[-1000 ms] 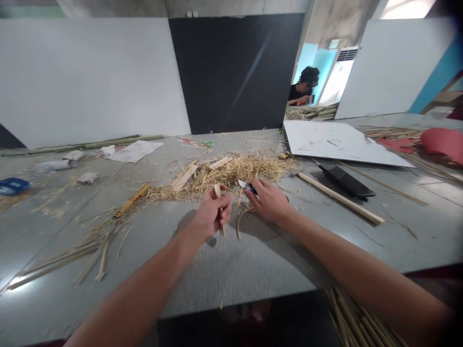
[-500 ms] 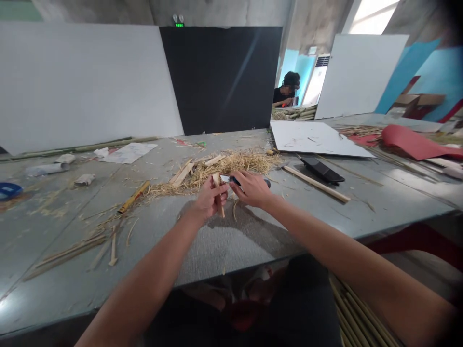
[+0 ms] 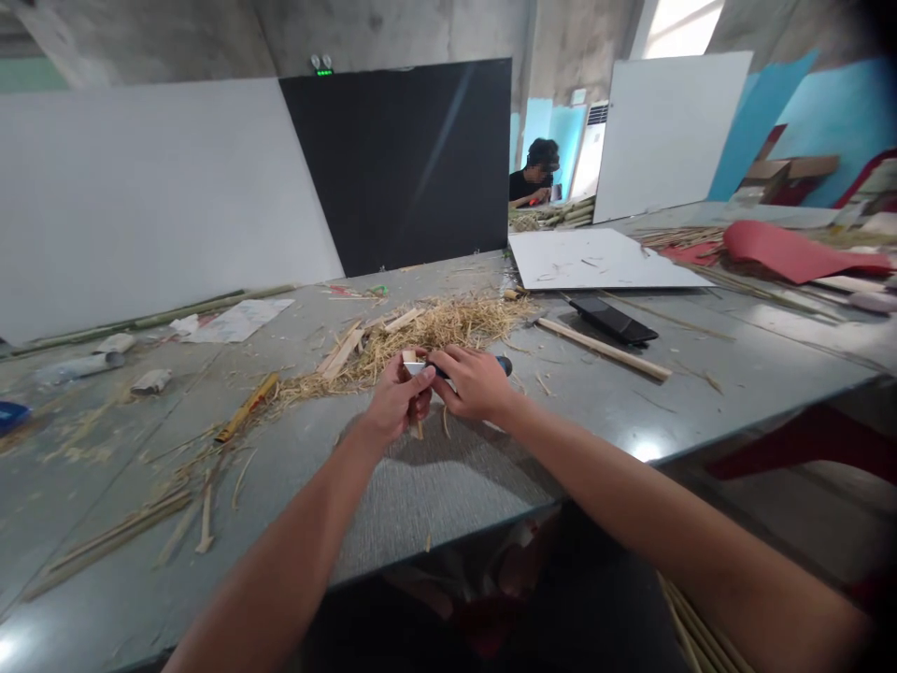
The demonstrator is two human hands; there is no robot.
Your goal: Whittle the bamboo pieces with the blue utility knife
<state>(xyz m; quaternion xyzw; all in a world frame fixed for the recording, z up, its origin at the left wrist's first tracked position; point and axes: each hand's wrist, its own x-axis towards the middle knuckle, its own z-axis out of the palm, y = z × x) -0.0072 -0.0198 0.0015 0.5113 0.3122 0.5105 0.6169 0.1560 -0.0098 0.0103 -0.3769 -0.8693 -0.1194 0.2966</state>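
Observation:
Near the middle of the view, my left hand (image 3: 398, 400) is closed round a short pale wooden piece (image 3: 410, 357), whose lower end shows below the fingers. My right hand (image 3: 473, 381) is wrapped round the dark handle of a knife (image 3: 505, 365), its blue-black end showing at the right. The bright blade (image 3: 413, 368) lies across the top of the wooden piece, and my left thumb reaches the front of the handle. Just behind both hands is a heap of straw-like shavings (image 3: 455, 322) with flat wood pieces (image 3: 342, 353) at its left.
On the grey table (image 3: 420, 505) lie a yellow stick (image 3: 247, 408), thin strips (image 3: 119, 537) at the left, a long wooden strip (image 3: 603, 350) and a black phone-like object (image 3: 615, 322) at the right. A person (image 3: 536, 173) sits beyond the boards.
The knife blade has moved left onto the wooden piece, and my hands have come together, the left thumb now touching the handle. The camera view has turned slightly right.

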